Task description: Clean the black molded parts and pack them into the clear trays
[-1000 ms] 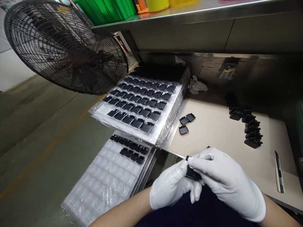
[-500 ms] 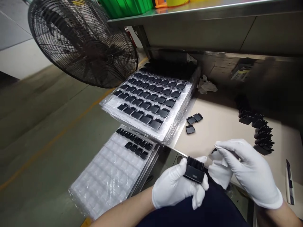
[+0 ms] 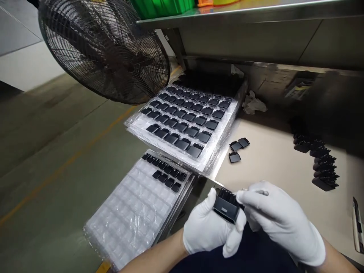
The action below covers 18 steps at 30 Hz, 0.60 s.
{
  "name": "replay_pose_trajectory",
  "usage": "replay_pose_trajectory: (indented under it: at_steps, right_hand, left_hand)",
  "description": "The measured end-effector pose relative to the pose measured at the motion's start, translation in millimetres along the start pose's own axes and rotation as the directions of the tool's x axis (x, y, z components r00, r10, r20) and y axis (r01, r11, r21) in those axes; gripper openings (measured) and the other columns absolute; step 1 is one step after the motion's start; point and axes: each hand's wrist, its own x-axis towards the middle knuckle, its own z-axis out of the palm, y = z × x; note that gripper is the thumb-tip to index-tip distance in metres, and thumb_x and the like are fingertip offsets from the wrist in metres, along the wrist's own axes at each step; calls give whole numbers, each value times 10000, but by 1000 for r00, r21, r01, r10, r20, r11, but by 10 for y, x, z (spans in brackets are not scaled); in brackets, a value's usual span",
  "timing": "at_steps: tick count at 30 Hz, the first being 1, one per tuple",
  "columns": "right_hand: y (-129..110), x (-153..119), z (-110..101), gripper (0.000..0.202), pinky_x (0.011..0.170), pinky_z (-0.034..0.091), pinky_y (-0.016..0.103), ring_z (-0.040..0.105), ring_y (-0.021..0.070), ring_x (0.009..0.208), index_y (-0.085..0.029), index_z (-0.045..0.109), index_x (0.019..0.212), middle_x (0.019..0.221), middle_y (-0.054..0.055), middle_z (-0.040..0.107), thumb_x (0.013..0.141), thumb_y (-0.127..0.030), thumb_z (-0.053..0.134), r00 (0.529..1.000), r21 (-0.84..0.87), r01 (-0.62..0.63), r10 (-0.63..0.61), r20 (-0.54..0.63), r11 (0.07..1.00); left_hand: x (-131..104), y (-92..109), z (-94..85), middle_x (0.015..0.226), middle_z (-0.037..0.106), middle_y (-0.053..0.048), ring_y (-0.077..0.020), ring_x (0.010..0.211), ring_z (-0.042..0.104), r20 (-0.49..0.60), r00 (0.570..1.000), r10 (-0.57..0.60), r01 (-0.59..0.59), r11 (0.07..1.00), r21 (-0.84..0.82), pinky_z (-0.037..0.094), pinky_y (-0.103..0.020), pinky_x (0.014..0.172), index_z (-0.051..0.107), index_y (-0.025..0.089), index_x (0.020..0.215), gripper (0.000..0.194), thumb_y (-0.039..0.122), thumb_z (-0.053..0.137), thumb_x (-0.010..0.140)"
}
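Note:
A black plastic part [image 3: 226, 207] with a row of raised tabs is gripped by my left hand [image 3: 209, 227], which wears a white glove. My right hand [image 3: 280, 218], gloved too, is at the right side of that part, its fingers pinched together. Something thin and grey shows between the right fingers, too small to name. Several similar black parts fill most of the upper tray [image 3: 133, 123]. The lower tray [image 3: 127, 212] has black parts along its far end. Loose black parts [image 3: 234, 157] lie on the tabletop [image 3: 267, 151].
A large fan [image 3: 105, 53] stands at the upper left. Rows of black parts [image 3: 324, 167] and a utility knife [image 3: 357, 223] are on the right. A crumpled white cloth [image 3: 254, 103] lies near the back. A metal shelf [image 3: 241, 13] holds a green bin [image 3: 162, 7].
My right hand has moved left and down to the part in my left hand. The white material seen below my right hand is now mostly hidden. The view has shifted slightly.

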Motion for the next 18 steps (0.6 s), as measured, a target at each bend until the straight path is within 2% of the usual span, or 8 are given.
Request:
replay_pose_trajectory:
  at_steps: [2, 5, 9, 11, 14, 16, 18]
  right_hand:
    - [114, -19, -28, 381, 674, 546, 265, 666, 140, 761, -330, 644, 1274, 934, 22, 675, 981, -109, 543, 995, -81, -69, 63, -74, 994]
    - [220, -48, -110, 286, 782, 546, 322, 676, 192, 922, -321, 687, 1199, 1017, 40, 695, 976, -165, 597, 966, -211, -168, 117, -233, 963]
    - [269, -20, -219, 226, 726, 515, 327, 648, 183, 789, -323, 703, 1144, 893, 25, 700, 986, -195, 604, 931, -255, -221, 126, -343, 941]
    - [390, -17, -305, 167, 780, 512, 358, 662, 210, 844, -317, 728, 1088, 928, 45, 714, 974, -240, 632, 889, -294, -311, 167, -427, 904]
    - [780, -62, -515, 141, 904, 486, 448, 668, 300, 1021, -288, 754, 1034, 1045, 96, 736, 952, -335, 649, 826, -373, -485, 275, -492, 791]
    - [1123, -87, -665, 182, 875, 499, 482, 663, 350, 1089, -266, 756, 1035, 1096, 119, 743, 951, -355, 621, 799, -438, -570, 345, -492, 695]
    - [1444, -70, -758, 174, 760, 519, 483, 685, 374, 1030, -254, 762, 1009, 1074, 139, 755, 918, -318, 629, 777, -492, -610, 346, -526, 622]
  left_hand:
    - [-22, 22, 5, 755, 633, -84, -145, 480, 548, -17, 999, 49, -50, 999, -20, 374, -265, 427, 638, 48, 1183, 940, 762, 73, 950]
    - [-52, 62, 37, 936, 649, -86, -136, 515, 583, -52, 993, 103, -105, 993, -44, 406, -260, 438, 504, 140, 1446, 782, 668, 127, 1009]
    - [-92, 109, 27, 950, 647, -92, -137, 537, 601, -59, 991, 124, -126, 991, -39, 420, -251, 443, 483, 145, 1484, 754, 651, 175, 1018]
    - [-122, 124, -10, 971, 655, -102, -157, 584, 645, -101, 983, 152, -151, 988, 12, 458, -260, 476, 494, 158, 1484, 718, 641, 236, 1020]
    - [-213, 139, -77, 1034, 674, -150, -205, 717, 706, -230, 943, 241, -203, 963, 177, 508, -284, 573, 516, 156, 1476, 598, 536, 392, 1031]
    - [-317, 169, -108, 1071, 682, -186, -216, 765, 710, -295, 905, 305, -216, 930, 298, 501, -284, 607, 546, 139, 1455, 536, 449, 474, 1023]
    - [-451, 253, -114, 1080, 687, -204, -209, 760, 700, -309, 885, 349, -205, 887, 415, 481, -275, 603, 562, 130, 1442, 536, 433, 531, 1001]
